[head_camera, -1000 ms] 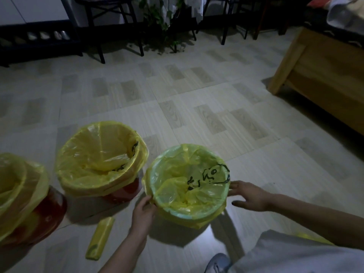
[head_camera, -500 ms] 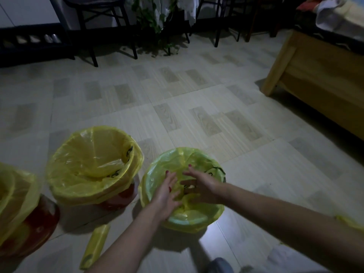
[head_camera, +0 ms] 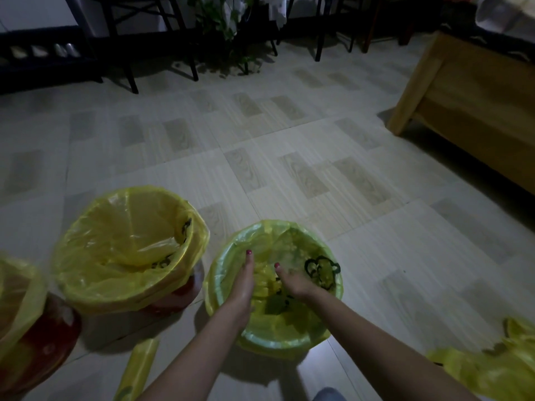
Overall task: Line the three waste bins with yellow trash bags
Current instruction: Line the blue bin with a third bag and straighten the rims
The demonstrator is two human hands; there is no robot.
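Observation:
Three bins stand on the tiled floor, each with a yellow bag folded over its rim. Both my hands reach down inside the nearest green bin (head_camera: pixel 289 341). My left hand (head_camera: pixel 244 280) lies with straight fingers against the yellow bag (head_camera: pixel 292 243) on the bin's left inner wall. My right hand (head_camera: pixel 292 282) presses flat on the bag near its black print. A red bin (head_camera: pixel 173 299) with its own yellow liner (head_camera: pixel 130 244) stands to the left. A second red bin (head_camera: pixel 37 351) is cut off at the left edge.
A roll of yellow bags (head_camera: pixel 137 369) lies on the floor in front of the red bins. Loose yellow bags (head_camera: pixel 492 369) lie at the lower right. A wooden bed frame (head_camera: pixel 463 105) stands at the right, with chairs and a plant (head_camera: pixel 231 33) at the back.
My hands left the green bin's outer rim, came together over its opening and now reach deeper inside, pressing the bag down. The view has shifted slightly.

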